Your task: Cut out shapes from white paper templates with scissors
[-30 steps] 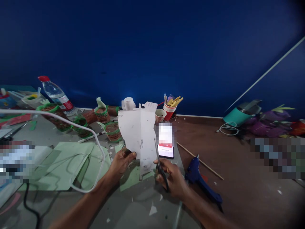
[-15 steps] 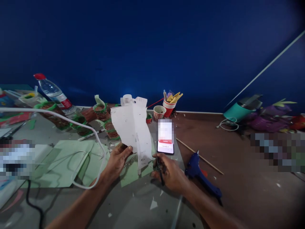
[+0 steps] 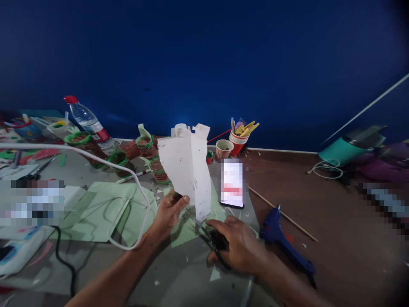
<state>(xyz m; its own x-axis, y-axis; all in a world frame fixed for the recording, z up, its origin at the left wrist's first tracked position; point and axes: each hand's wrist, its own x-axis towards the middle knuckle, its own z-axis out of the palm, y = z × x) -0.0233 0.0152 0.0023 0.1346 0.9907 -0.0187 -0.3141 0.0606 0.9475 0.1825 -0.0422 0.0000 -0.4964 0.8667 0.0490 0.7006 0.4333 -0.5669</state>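
A creased white sheet of card (image 3: 183,170) with ragged edges and small pencil marks stands up in front of me. My left hand (image 3: 171,209) pinches its lower left edge between thumb and fingers. In my right hand (image 3: 231,243) are black-handled scissors (image 3: 209,239), their blades pointing up and left at the card's bottom edge. Light green sheets (image 3: 182,232) lie beneath the card. Just right of the card is a lit phone (image 3: 232,183).
A blue glue gun (image 3: 286,245) and a thin wooden stick (image 3: 295,222) lie to the right. Paper cups (image 3: 224,149), green-rimmed brown pots (image 3: 86,147) and a tilted bottle (image 3: 89,123) stand behind. A white cable (image 3: 147,200) loops over my left forearm.
The scissors have swung from upright to slanting left, their blades now at the card's lower edge. The whole view has shifted, so things appear further right.
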